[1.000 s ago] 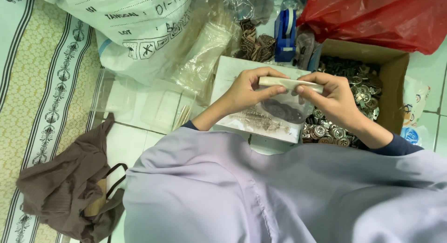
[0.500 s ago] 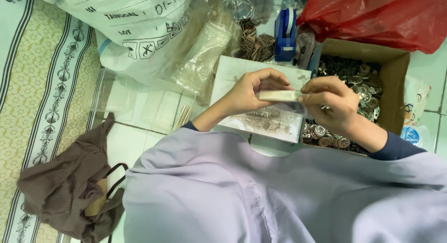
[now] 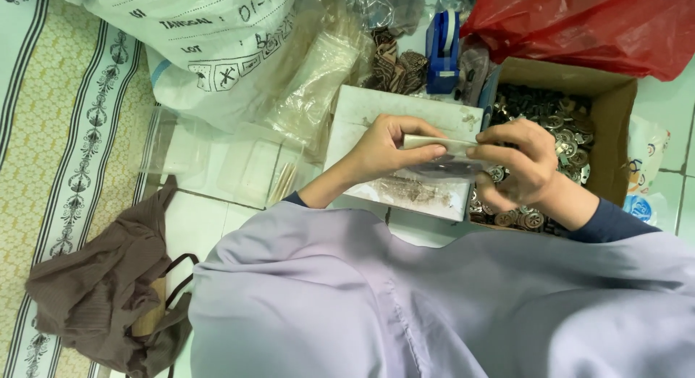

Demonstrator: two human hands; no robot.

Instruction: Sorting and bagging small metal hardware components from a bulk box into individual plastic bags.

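Observation:
My left hand (image 3: 387,148) and my right hand (image 3: 520,164) pinch the two ends of a small clear plastic bag (image 3: 443,155) with a pale folded top strip and dark contents. The bag hangs over a white board (image 3: 376,106) smeared with dark dust. Right of the board stands an open cardboard box (image 3: 612,124) full of small round metal pieces (image 3: 557,121). My right hand is over the box's left side.
A large printed white sack (image 3: 195,38) and crumpled clear plastic bags (image 3: 318,81) lie at the back left. A blue tape dispenser (image 3: 442,52) and a red plastic bag (image 3: 586,23) sit behind the box. A brown cloth bag (image 3: 108,291) lies on the patterned mat at the left.
Both hands have shifted the small bag slightly lower and to the right, and my left fingers have slid along its top strip.

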